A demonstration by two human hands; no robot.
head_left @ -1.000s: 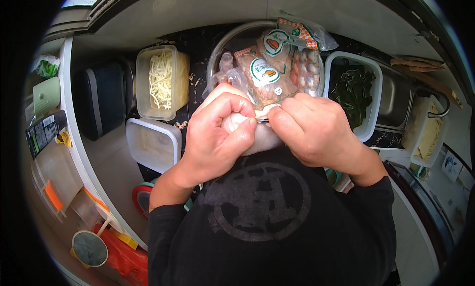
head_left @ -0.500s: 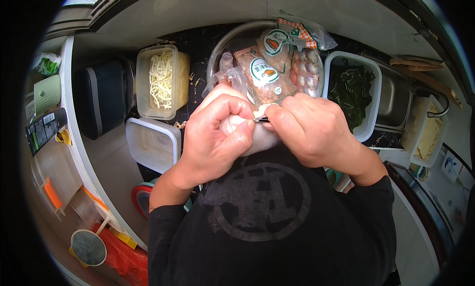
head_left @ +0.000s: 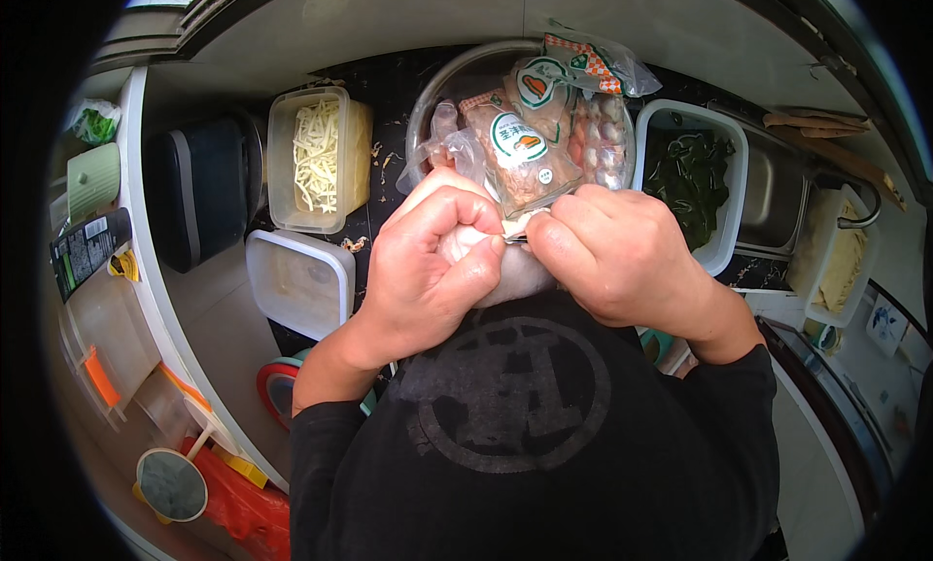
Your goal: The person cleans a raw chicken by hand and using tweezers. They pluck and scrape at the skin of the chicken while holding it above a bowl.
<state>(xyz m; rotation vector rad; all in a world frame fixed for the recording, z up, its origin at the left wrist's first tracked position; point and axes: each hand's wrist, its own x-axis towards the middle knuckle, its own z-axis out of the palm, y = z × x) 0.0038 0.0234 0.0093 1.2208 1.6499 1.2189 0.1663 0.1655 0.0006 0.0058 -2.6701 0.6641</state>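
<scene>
My left hand [head_left: 432, 265] is closed, its thumb and forefinger pinching the edge of a pale, whitish thing [head_left: 515, 274] whose kind I cannot make out. My right hand [head_left: 607, 255] is curled into a fist beside it, thumb against the forefinger. Between the two thumbs shows a thin, dark, shiny piece [head_left: 516, 238], mostly covered by the fingers. A small white bit [head_left: 526, 222] sticks up just above it. Right beyond the hands, a large round metal basin [head_left: 420, 114] holds clear packs of brownish meat [head_left: 539, 177] and other bagged food.
Left of the basin stands a plastic tub of pale shreds [head_left: 317, 158]; nearer is a white container [head_left: 303, 281]. To the right are a white tub [head_left: 721, 255] of dark green leaves [head_left: 688, 177], a metal sink [head_left: 773, 202] and a long tub [head_left: 838, 260]. A shelf edge [head_left: 160, 289] runs along the left.
Both hands stay together over the same spot. The dark piece between the thumbs has tilted slightly, and the right hand has shifted a little.
</scene>
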